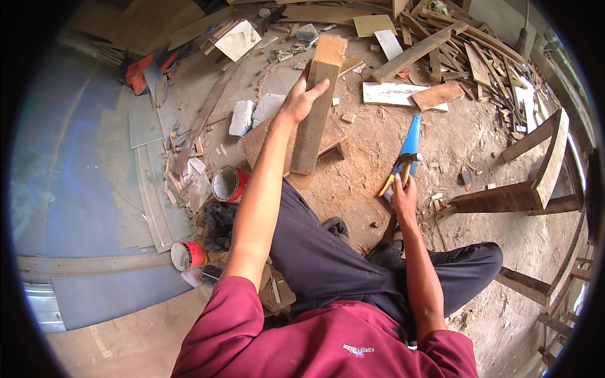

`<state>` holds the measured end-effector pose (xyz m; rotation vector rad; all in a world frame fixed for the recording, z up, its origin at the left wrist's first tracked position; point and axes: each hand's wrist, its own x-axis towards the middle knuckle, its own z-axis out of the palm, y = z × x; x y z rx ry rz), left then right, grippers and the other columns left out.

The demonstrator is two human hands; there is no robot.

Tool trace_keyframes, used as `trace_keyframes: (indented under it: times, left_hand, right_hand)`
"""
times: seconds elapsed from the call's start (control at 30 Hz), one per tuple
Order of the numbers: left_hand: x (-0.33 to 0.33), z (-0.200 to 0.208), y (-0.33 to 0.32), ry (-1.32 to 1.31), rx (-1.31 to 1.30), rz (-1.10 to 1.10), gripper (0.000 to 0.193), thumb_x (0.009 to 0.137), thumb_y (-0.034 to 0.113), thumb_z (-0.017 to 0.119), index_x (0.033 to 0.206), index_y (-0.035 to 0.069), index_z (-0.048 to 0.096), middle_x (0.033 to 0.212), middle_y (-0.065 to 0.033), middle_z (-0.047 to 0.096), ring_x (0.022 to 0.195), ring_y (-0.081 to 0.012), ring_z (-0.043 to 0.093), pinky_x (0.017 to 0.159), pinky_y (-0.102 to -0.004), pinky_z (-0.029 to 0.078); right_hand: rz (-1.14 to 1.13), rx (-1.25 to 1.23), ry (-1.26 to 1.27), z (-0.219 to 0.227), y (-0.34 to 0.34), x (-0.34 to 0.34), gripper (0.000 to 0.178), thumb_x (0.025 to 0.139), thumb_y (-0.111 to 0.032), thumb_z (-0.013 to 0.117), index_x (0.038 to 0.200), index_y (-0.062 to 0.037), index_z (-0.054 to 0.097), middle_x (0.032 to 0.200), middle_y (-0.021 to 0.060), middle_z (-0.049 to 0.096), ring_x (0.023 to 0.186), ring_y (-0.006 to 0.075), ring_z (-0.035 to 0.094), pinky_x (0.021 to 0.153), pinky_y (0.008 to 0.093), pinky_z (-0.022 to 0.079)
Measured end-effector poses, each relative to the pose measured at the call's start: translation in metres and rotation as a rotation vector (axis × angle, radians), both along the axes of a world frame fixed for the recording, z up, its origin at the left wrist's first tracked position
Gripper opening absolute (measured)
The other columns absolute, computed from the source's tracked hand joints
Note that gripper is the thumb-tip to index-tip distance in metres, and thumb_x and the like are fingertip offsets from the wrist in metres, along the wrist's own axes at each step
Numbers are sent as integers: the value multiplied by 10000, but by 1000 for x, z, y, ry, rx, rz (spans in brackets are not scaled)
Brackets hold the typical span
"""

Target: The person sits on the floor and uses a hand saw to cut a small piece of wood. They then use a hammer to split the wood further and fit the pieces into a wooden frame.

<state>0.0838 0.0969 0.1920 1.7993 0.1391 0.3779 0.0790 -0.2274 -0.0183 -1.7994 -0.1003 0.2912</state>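
My left hand (304, 102) is wrapped round a thick wooden beam (315, 126), with the thumb across its upper face. The far end of the beam is pale and freshly cut. Its near part rests on a low wooden box or stool (334, 135) beside my left knee. My right hand (404, 196) grips a hammer (411, 158) by its handle, head pointing away from me. On the ground just beyond and partly under the hammer lies a handsaw (409, 137) with a blue blade and a yellow and black handle.
Two pale blocks (241, 118) and a red can (230, 183) stand left of the beam. A second red can (188, 256) lies nearer. Scrap wood (485, 63) is heaped at the far right, with a wooden frame (504, 196) on the right.
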Motion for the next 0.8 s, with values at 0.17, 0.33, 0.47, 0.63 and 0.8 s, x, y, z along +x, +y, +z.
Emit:
trace_keyframes:
  times: [0.17, 0.33, 0.47, 0.63, 0.8]
  left_hand:
    - [-15, -97, 42, 231, -59, 233, 690, 911, 401, 630, 1400, -32, 407, 1388, -164, 492, 1295, -240, 442, 1078, -345, 328]
    - [-34, -166, 44, 507, 445, 670, 600, 955, 467, 484, 1316, -12, 488, 1368, -225, 480, 1265, -385, 455, 1061, -479, 341]
    - [-38, -175, 24, 588, 689, 827, 483, 991, 406, 423, 1254, 11, 515, 1370, -208, 457, 1280, -383, 419, 1050, -558, 292]
    - [-35, -177, 17, 544, 517, 836, 482, 1010, 333, 406, 1257, -76, 466, 1393, -273, 430, 1356, -431, 333, 1108, -606, 210]
    - [-29, -157, 13, 620, 600, 895, 491, 1022, 285, 373, 1339, -88, 401, 1426, -288, 393, 1387, -404, 313, 1133, -587, 193]
  right_hand:
    - [100, 104, 58, 53, 40, -8, 288, 999, -257, 490, 1179, -35, 454, 682, 8, 474, 509, 96, 478, 429, 262, 395]
    - [150, 149, 241, 107, 91, 20, 389, 1032, -378, 433, 1325, -123, 406, 681, 6, 471, 475, 68, 427, 384, 237, 353]
    - [276, 23, 187, 109, 143, 49, 398, 1005, -284, 498, 1296, -26, 414, 669, 17, 495, 485, 100, 480, 399, 266, 405]
    - [360, 119, 319, 103, 222, 79, 334, 997, -206, 503, 1260, -26, 402, 706, 26, 500, 523, 103, 497, 423, 273, 422]
    - [505, 103, 236, 140, 266, 87, 558, 1007, -221, 511, 1468, -84, 227, 741, 55, 576, 572, 94, 534, 471, 257, 434]
